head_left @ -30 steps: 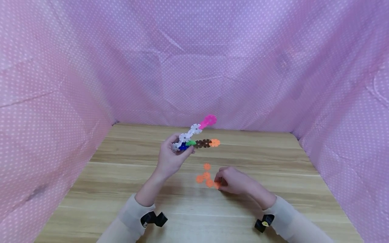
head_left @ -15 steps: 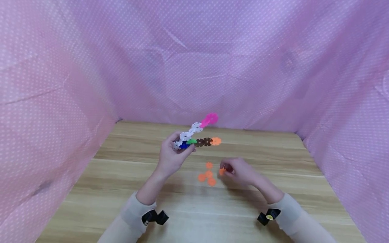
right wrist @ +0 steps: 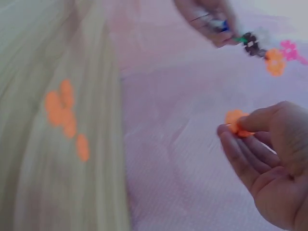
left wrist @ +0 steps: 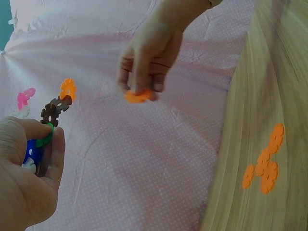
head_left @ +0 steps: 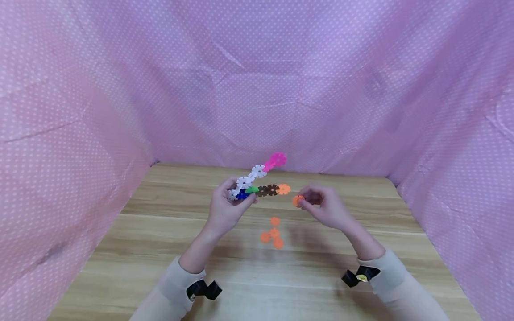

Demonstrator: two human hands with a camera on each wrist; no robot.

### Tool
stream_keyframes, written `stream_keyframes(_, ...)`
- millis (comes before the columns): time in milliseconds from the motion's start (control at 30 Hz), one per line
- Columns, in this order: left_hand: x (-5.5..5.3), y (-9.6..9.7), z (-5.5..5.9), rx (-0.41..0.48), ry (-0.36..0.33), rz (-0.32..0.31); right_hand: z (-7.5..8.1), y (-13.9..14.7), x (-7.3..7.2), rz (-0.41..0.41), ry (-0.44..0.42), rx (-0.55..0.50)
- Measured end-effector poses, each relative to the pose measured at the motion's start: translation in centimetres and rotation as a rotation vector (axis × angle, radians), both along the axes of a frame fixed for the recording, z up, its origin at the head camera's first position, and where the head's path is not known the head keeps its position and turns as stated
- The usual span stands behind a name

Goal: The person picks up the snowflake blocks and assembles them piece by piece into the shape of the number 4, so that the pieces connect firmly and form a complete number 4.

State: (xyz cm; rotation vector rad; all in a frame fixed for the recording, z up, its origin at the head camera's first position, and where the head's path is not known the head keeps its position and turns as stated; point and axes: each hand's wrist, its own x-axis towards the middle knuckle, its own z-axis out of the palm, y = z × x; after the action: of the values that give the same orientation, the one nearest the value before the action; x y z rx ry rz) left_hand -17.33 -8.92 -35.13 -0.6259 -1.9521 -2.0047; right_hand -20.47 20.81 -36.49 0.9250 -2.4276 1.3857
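Left hand [head_left: 228, 208] grips disc chain [head_left: 252, 190], right hand [head_left: 328, 208] pinches orange disc [head_left: 296, 201]; open gap between, tabletop [head_left: 257, 285] side edges well off.

Left grip [head_left: 225, 209] curled, right grip [head_left: 328, 208] pinching, both raised, forearms [head_left: 170, 281] angled inward.

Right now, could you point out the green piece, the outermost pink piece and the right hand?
Green piece [head_left: 252, 190], head view: middle of its visible part.
Outermost pink piece [head_left: 279, 158], head view: centre of its face.
Right hand [head_left: 327, 207], head view: middle of the visible hand.
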Motion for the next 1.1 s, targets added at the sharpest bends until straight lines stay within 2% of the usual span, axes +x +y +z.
stream_keyframes(167, 0.0, 0.1, 0.0, 0.0, -0.005, 0.012, 1.7, -0.6, 0.6, 0.039, 0.008, -0.246)
stream_keyframes(300, -0.1, 0.2, -0.1, -0.001, -0.011, 0.014, 2.6, -1.1, 0.9, 0.072, 0.056, -0.332)
stream_keyframes(700, -0.3, 0.2, -0.4, -0.004, -0.024, -0.011, 2.9, -1.7, 1.2, 0.066, 0.105, -0.352)
stream_keyframes(1100, -0.7, 0.3, -0.8, -0.016, -0.001, -0.028, 2.9, -1.6, 1.4, 0.057, 0.146, -0.325)
